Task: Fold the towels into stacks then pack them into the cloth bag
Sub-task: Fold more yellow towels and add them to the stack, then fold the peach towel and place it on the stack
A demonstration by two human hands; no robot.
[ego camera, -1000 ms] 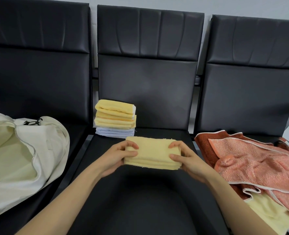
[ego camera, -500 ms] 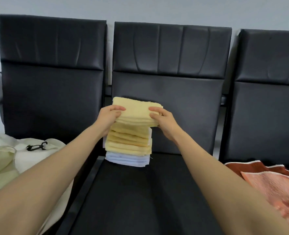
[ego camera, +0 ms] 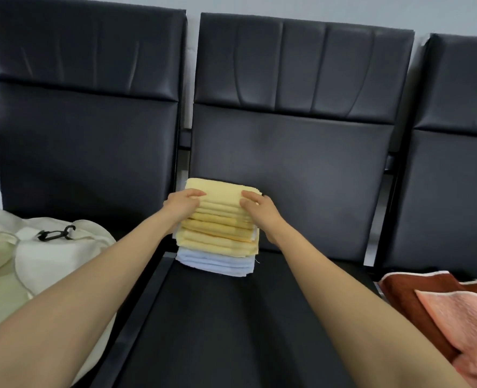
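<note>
A stack of folded towels [ego camera: 217, 239] stands at the back of the middle seat, yellow ones over pale blue ones. The top folded yellow towel [ego camera: 222, 191] lies on the stack. My left hand [ego camera: 180, 205] grips its left edge, thumb on top. My right hand [ego camera: 261, 210] grips its right edge the same way. The cream cloth bag [ego camera: 44, 264] lies open on the left seat. Unfolded rust and salmon towels [ego camera: 452, 309] are heaped on the right seat.
Three black padded chairs [ego camera: 287, 169] stand in a row against a pale wall. A black clip [ego camera: 55, 233] sits on the bag. The front of the middle seat [ego camera: 217, 331] lies between my forearms.
I carried the folded yellow towel from the front of the seat up and back, then lowered it onto the stack. Both hands kept their hold throughout.
</note>
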